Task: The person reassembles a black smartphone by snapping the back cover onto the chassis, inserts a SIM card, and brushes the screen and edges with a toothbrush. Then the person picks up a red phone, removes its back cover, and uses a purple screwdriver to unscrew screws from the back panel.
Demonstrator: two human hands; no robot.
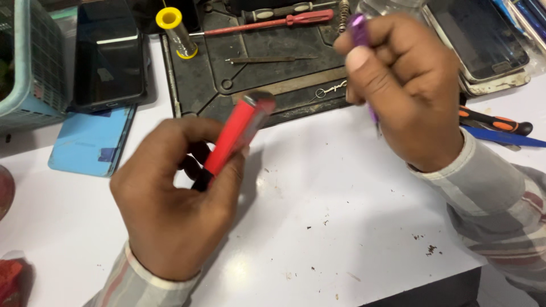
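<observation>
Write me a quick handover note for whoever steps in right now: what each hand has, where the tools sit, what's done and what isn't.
Left hand: closed around a red tool with a black end, held above the white table.
Right hand: closed around a slim purple tool, tip pointing down; the tip is not clearly visible.
The two tools are apart, not touching.
On the dark work mat: a red-handled screwdriver, a yellow spool, tweezers.
Dark phone to the left, another phone at upper right.
Done: both tools picked up. Nothing else visibly done; no phone is in hand.
</observation>
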